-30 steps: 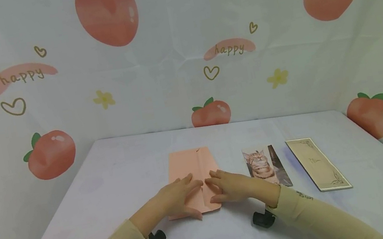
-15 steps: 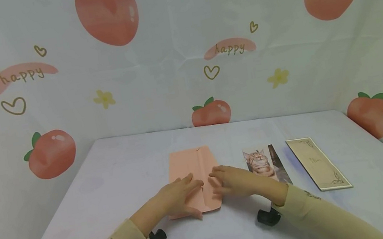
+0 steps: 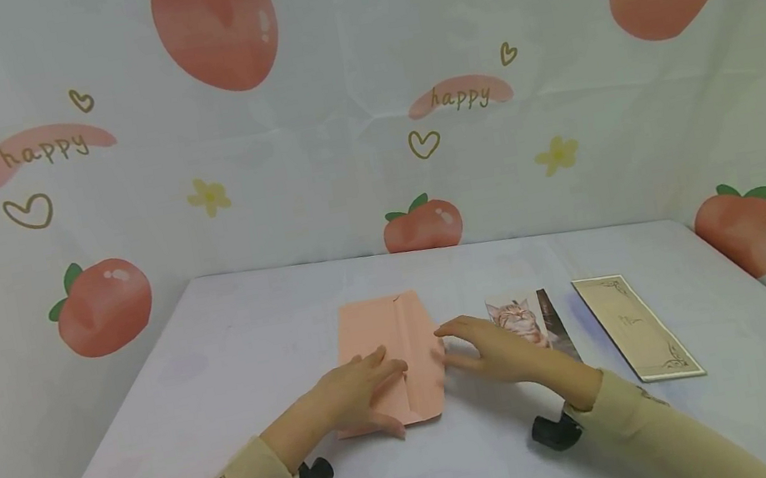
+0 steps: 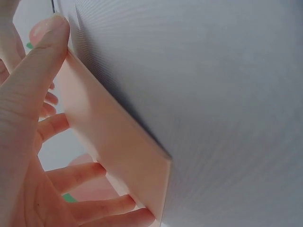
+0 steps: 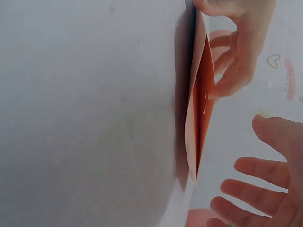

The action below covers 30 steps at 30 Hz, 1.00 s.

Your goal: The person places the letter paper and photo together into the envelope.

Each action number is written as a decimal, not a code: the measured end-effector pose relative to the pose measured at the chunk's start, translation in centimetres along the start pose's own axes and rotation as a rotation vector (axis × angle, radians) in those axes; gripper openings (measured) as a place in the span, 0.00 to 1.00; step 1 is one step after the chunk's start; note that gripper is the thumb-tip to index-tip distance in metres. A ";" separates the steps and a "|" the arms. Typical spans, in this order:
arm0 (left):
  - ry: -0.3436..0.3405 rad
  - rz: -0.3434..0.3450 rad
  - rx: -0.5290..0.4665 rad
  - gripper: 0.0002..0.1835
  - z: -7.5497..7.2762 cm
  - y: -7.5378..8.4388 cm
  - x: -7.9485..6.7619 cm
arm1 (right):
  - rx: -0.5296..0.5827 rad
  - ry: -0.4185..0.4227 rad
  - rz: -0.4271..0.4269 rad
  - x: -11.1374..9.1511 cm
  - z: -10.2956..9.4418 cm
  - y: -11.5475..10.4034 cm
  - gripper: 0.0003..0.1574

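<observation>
Head view shows me the peach envelope (image 3: 369, 324) lying on the surface (image 3: 252, 320); if the left hand (image 3: 354, 392) presses too lightly, I judge a nudge from the right hand (image 3: 499, 351) could skid it or crease its gaping side. The left's fingers spread across it, thumb by the near edge; the right is loosely spread just beside it, gripping nothing.

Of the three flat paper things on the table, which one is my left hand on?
The peach-pink envelope: your left hand rests on it, while the cat picture and the beige ornamented card lie farther right, away from that hand.
</observation>
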State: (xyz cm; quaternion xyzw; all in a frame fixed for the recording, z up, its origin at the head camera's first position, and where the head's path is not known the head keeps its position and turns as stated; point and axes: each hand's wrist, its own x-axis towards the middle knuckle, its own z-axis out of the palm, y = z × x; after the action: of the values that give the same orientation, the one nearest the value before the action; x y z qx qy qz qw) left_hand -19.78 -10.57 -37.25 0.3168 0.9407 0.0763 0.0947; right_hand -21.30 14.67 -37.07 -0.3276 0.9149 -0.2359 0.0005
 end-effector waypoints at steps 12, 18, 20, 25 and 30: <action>0.008 0.010 -0.013 0.44 0.0 -0.1 -0.1 | 0.106 0.150 0.086 -2.0 -2.1 2.7 0.24; 0.007 0.005 -0.021 0.44 -0.1 0.0 -0.2 | 0.116 0.219 0.150 -3.1 -3.0 4.6 0.23; 0.006 0.001 -0.022 0.45 0.0 0.0 -0.2 | 0.120 0.230 0.184 -3.4 -3.3 5.1 0.23; -0.003 -0.015 -0.029 0.45 0.1 0.0 -0.2 | 0.126 0.243 0.280 -4.3 -4.2 6.2 0.24; -0.005 -0.019 -0.029 0.46 0.1 -0.1 -0.2 | 0.086 0.250 0.393 -4.9 -4.8 7.5 0.25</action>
State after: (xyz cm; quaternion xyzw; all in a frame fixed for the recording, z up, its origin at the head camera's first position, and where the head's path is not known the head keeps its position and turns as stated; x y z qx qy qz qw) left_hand -19.67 -10.74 -37.35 0.3067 0.9421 0.0884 0.1023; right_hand -22.66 24.76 -36.85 -0.1113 0.9431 -0.3088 -0.0528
